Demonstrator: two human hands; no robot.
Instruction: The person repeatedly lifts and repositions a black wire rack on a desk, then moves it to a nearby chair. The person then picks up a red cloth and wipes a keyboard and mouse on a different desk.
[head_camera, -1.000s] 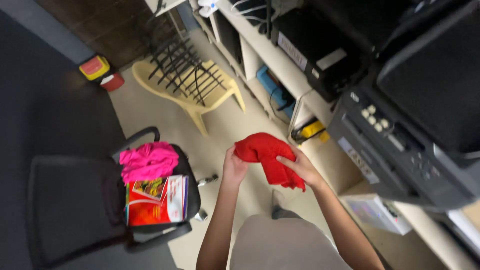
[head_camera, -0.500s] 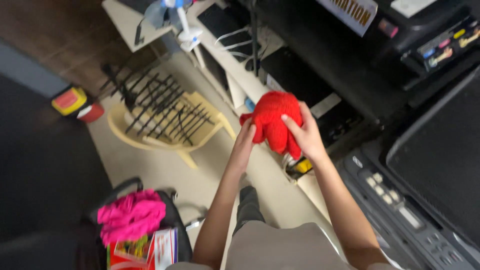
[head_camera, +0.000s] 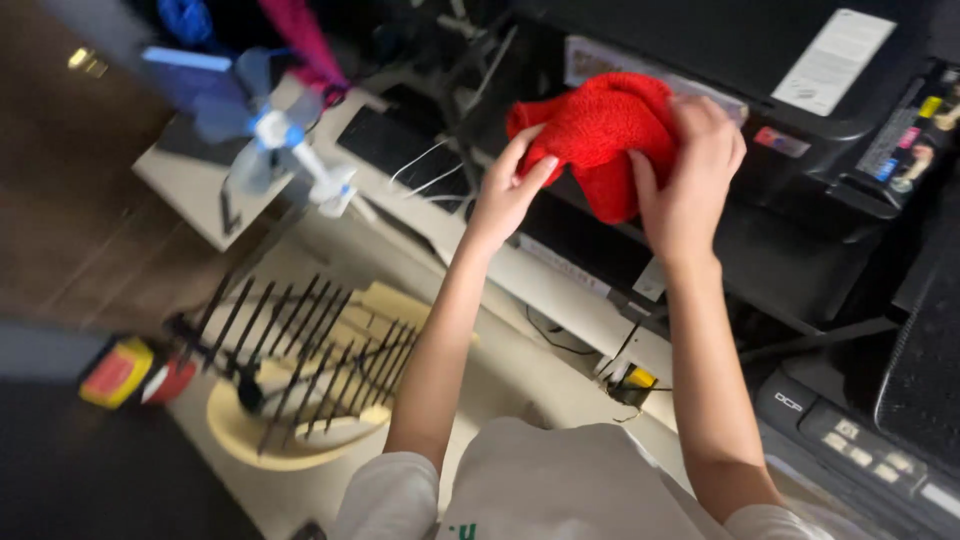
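A red fuzzy cloth is bunched up between both my hands, raised against the front of a black printer on a shelf. My left hand grips the cloth's left edge with fingers and thumb. My right hand is closed over its right side, pressing it toward the printer. Part of the cloth hangs down between my hands.
A small white and blue fan stands on a white shelf at the left. Below lie a cream plastic chair with black rods on it and a yellow and red container. Another black machine sits at lower right.
Both hands have lifted the red cloth from waist height up to the black printer. The view has swung upward, and the office chair with the pink cloth has dropped out of sight.
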